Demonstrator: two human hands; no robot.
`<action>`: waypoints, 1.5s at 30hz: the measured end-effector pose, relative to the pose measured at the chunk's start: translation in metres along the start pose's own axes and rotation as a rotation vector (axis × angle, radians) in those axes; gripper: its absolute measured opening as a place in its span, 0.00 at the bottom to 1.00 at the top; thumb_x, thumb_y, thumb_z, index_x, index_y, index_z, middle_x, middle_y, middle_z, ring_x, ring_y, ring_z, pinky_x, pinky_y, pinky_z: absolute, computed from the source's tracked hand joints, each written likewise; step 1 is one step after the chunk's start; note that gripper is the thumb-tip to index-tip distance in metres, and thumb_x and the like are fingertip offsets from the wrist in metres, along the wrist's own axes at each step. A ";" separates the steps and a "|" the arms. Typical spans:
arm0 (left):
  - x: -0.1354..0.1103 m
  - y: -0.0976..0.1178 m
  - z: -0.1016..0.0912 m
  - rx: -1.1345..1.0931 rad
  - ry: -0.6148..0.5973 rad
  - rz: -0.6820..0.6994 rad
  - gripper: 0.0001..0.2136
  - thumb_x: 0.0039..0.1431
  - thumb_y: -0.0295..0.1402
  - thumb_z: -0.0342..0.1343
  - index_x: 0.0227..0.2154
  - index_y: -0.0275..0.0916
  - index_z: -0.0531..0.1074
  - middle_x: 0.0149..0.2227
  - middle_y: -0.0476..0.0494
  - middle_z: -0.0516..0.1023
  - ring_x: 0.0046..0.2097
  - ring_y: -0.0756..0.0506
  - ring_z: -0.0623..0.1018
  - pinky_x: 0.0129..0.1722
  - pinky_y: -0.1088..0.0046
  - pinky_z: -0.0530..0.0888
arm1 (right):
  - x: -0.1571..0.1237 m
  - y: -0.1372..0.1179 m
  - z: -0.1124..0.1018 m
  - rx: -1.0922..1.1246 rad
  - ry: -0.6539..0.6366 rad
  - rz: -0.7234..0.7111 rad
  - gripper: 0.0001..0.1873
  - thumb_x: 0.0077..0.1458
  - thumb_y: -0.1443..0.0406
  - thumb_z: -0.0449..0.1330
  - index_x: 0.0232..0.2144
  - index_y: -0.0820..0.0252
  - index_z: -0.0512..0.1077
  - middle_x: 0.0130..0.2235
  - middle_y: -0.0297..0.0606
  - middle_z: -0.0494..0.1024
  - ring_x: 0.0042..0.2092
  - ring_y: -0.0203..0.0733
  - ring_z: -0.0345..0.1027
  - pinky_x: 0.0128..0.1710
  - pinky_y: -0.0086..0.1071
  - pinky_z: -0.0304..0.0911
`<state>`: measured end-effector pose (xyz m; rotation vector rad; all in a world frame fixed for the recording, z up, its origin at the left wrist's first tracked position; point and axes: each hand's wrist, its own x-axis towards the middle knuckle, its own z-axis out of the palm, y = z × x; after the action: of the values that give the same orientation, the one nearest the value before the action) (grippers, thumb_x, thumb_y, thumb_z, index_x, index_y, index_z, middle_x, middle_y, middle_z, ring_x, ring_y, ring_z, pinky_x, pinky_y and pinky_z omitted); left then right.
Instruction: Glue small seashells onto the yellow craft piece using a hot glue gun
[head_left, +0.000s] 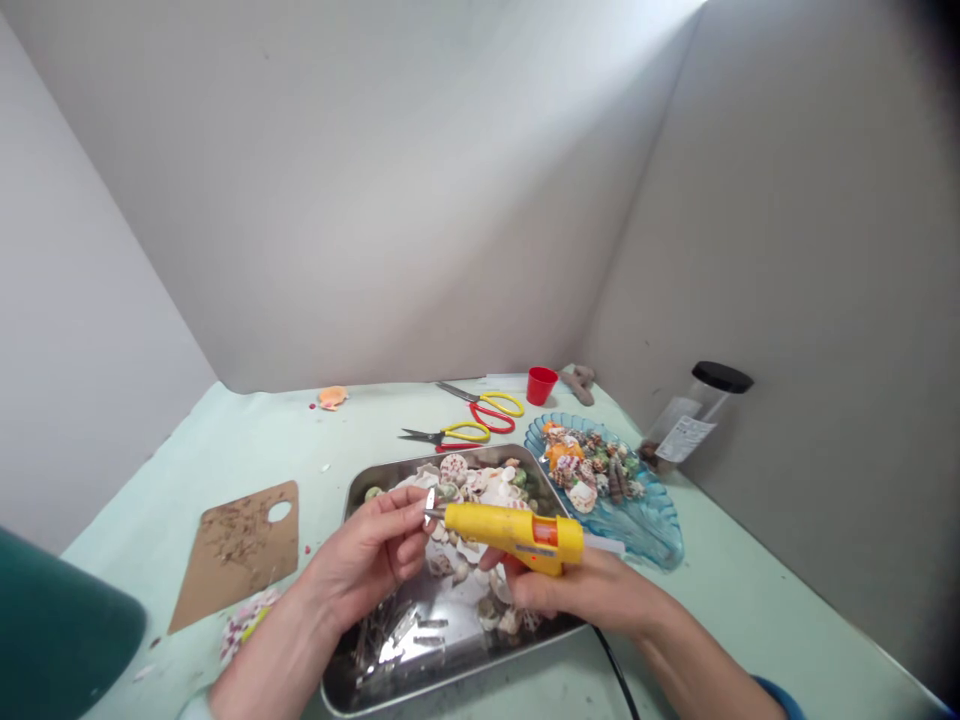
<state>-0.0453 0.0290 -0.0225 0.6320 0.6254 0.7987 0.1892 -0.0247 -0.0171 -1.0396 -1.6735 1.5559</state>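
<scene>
My left hand [382, 548] pinches a small silvery metal clip [430, 504] between thumb and fingertips. My right hand [574, 585] is wrapped around the handle of a yellow hot glue gun [506, 527], whose nozzle points left and meets the clip or sits just beside it. A clear glue stick [604, 545] sticks out of the gun's back. Both hands are above a metal tray [442, 685] with seashells [454, 467] heaped towards its far side and several flat metal clips [430, 640] lying near the front left.
Two pairs of scissors [466, 433] lie behind the tray, near a red cup [541, 385]. On the right, a blue shell-shaped plate [652, 525] carries more shells; a jar [694, 410] leans by the wall. A brown board [240, 540] and a green object [60, 625] are left. A black cord [616, 672] trails from the gun.
</scene>
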 end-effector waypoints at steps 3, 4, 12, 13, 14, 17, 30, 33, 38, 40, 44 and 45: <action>0.001 0.000 -0.001 0.003 -0.011 0.004 0.10 0.44 0.27 0.66 0.30 0.33 0.71 0.18 0.55 0.67 0.16 0.59 0.59 0.16 0.83 0.56 | 0.000 0.002 0.000 -0.014 -0.010 0.002 0.18 0.49 0.56 0.63 0.41 0.58 0.75 0.29 0.32 0.67 0.28 0.31 0.57 0.27 0.25 0.58; 0.000 0.000 -0.001 0.008 -0.011 0.002 0.10 0.44 0.27 0.66 0.30 0.33 0.71 0.18 0.54 0.67 0.16 0.59 0.59 0.16 0.82 0.55 | 0.000 0.002 0.000 -0.020 -0.005 0.006 0.18 0.49 0.56 0.63 0.42 0.58 0.75 0.29 0.32 0.68 0.28 0.31 0.57 0.27 0.25 0.58; -0.002 0.001 0.003 0.043 0.006 -0.036 0.10 0.43 0.27 0.65 0.29 0.33 0.71 0.19 0.54 0.68 0.16 0.59 0.59 0.16 0.82 0.54 | 0.000 -0.001 0.000 -0.025 0.024 0.003 0.20 0.50 0.54 0.62 0.42 0.60 0.74 0.31 0.33 0.69 0.28 0.31 0.58 0.27 0.25 0.58; -0.002 0.001 0.003 0.046 0.008 -0.034 0.10 0.44 0.27 0.65 0.30 0.33 0.71 0.19 0.54 0.67 0.16 0.59 0.59 0.16 0.82 0.54 | 0.000 -0.001 0.000 -0.019 0.020 0.009 0.21 0.49 0.54 0.63 0.42 0.60 0.74 0.32 0.33 0.70 0.28 0.30 0.58 0.26 0.24 0.58; -0.002 0.001 0.002 0.046 0.010 -0.027 0.11 0.43 0.27 0.66 0.30 0.34 0.71 0.19 0.54 0.67 0.16 0.59 0.58 0.16 0.82 0.54 | 0.000 -0.001 0.000 -0.013 0.010 0.016 0.21 0.49 0.54 0.63 0.42 0.59 0.74 0.32 0.33 0.70 0.28 0.30 0.58 0.26 0.24 0.58; -0.001 0.001 0.001 0.037 0.028 -0.010 0.11 0.42 0.28 0.67 0.29 0.33 0.71 0.17 0.56 0.63 0.16 0.59 0.57 0.16 0.83 0.54 | 0.001 -0.002 -0.001 -0.002 -0.033 0.013 0.20 0.49 0.55 0.63 0.43 0.58 0.73 0.33 0.33 0.70 0.29 0.31 0.60 0.26 0.24 0.59; -0.003 0.001 0.003 0.062 -0.006 -0.028 0.09 0.46 0.28 0.64 0.29 0.34 0.71 0.20 0.54 0.68 0.16 0.60 0.58 0.16 0.83 0.54 | 0.000 0.001 -0.001 -0.045 0.013 -0.029 0.18 0.51 0.56 0.62 0.42 0.57 0.74 0.33 0.33 0.70 0.31 0.32 0.61 0.29 0.25 0.59; -0.001 0.001 0.003 0.022 -0.001 -0.006 0.10 0.43 0.28 0.66 0.28 0.33 0.70 0.16 0.56 0.64 0.16 0.59 0.58 0.16 0.83 0.54 | -0.001 -0.001 -0.001 -0.085 -0.011 -0.013 0.18 0.51 0.55 0.62 0.42 0.57 0.74 0.32 0.33 0.70 0.30 0.32 0.60 0.28 0.26 0.59; -0.003 0.003 0.005 0.045 -0.033 -0.011 0.10 0.42 0.27 0.66 0.28 0.32 0.71 0.19 0.52 0.69 0.16 0.59 0.60 0.15 0.82 0.55 | -0.002 0.001 0.000 -0.119 -0.007 0.007 0.17 0.52 0.55 0.61 0.43 0.56 0.74 0.32 0.33 0.69 0.31 0.33 0.60 0.29 0.26 0.59; -0.004 0.003 0.005 0.053 -0.038 -0.020 0.10 0.42 0.28 0.66 0.27 0.32 0.71 0.19 0.52 0.69 0.16 0.59 0.61 0.15 0.82 0.55 | -0.002 0.004 0.000 -0.072 0.011 0.027 0.19 0.53 0.55 0.60 0.45 0.56 0.72 0.33 0.34 0.70 0.31 0.34 0.61 0.29 0.27 0.60; -0.004 0.002 0.004 0.056 -0.039 -0.019 0.09 0.43 0.27 0.65 0.26 0.32 0.70 0.19 0.52 0.68 0.16 0.59 0.60 0.16 0.81 0.56 | -0.001 0.006 0.000 -0.032 0.021 0.042 0.20 0.53 0.54 0.60 0.46 0.58 0.71 0.33 0.35 0.70 0.32 0.35 0.63 0.30 0.28 0.61; -0.004 0.001 0.003 0.051 -0.034 -0.012 0.10 0.43 0.27 0.65 0.27 0.32 0.70 0.19 0.52 0.68 0.16 0.59 0.60 0.16 0.81 0.55 | -0.001 0.005 0.000 -0.050 0.011 0.046 0.20 0.53 0.54 0.59 0.45 0.58 0.71 0.34 0.36 0.70 0.32 0.35 0.63 0.30 0.28 0.61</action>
<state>-0.0459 0.0258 -0.0185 0.6868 0.6196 0.7607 0.1908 -0.0257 -0.0224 -1.1172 -1.6996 1.5419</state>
